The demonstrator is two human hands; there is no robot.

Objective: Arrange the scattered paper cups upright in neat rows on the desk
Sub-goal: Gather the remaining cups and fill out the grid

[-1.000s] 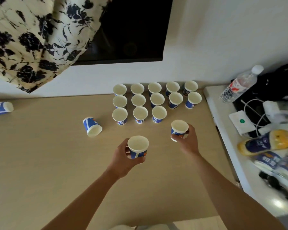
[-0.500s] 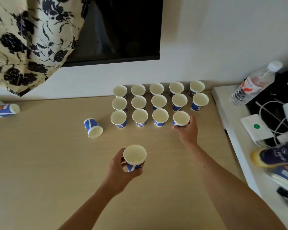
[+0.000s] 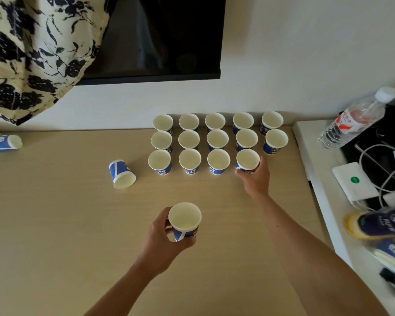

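Right hand (image 3: pixel 253 179): your fingers are curling round the front-row cup (image 3: pixel 248 159), centre-right of frame | likely seating it: be keeping it flat, gaps matching | left hand (image 3: pixel 162 238) is gripping a spare cup (image 3: pixel 184 218), lower centre, over the bench (image 3: pixel 55 224)

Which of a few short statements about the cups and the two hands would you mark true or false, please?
1. The left hand holds an upright cup apart from the rows. True.
2. The right hand is empty. False: it grips the fourth cup of the front row.
3. The front row has five cups. False: it has four; the two rows behind have five each.
4. A tipped cup lies on its side left of the rows. True.
5. The water bottle stands among the cups. False: it is on the white counter to the right.
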